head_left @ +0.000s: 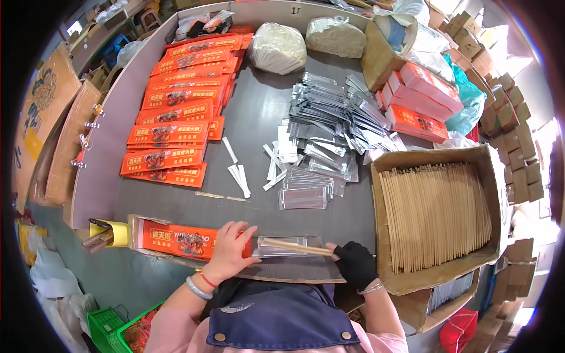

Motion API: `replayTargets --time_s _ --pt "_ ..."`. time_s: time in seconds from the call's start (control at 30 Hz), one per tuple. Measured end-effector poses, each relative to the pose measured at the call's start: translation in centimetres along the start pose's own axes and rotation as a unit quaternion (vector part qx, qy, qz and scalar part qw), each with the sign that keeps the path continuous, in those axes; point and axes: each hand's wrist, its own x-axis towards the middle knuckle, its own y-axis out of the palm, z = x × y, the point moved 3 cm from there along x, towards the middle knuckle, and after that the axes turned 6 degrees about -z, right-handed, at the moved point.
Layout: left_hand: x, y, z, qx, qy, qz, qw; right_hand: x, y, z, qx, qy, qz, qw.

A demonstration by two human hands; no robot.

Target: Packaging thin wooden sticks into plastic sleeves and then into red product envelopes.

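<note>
My right hand (356, 263), in a black fingerless glove, pinches a pair of wooden chopsticks (297, 246) at one end. They point left and lie over a clear plastic sleeve (271, 252) at the near edge of the table; whether they are inside it I cannot tell. At the sleeve's left end is my left hand (228, 250), its thumb and fingers spread and holding nothing visible. Partly under that hand, a stack of red printed paper sleeves (176, 240) sits in a shallow cardboard tray (138, 235).
Overlapping red sleeves (168, 136) fill the table's left side. Clear sleeves (329, 117) are heaped mid-table near thin white packets (238, 179). At right stands a carton (385, 282) packed with chopsticks. Wrapped bundles (278, 48) and red bundles (418, 120) lie farther back.
</note>
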Motion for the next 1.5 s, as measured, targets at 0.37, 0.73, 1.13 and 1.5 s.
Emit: replayTargets --time_s 0.37,0.73,1.13,1.5 --pt "0.6 2.8 -1.3 0.050 0.058 0.015 0.997 2.1 4.4 0.1 0.034 0.095 -0.114 0.988" --pt "3.5 2.1 -3.9 0.130 0.182 0.240 0.945 4.5 4.2 5.3 -0.066 -0.071 0.002 0.995" --pt "4.4 1.7 3.7 0.130 0.077 -0.092 0.984 3.8 0.6 4.1 -0.041 -0.005 -0.139 0.989" --pt "10.8 -15.9 -7.3 0.034 0.226 -0.206 0.951 3.4 0.8 2.3 -0.053 0.016 -0.173 0.983"
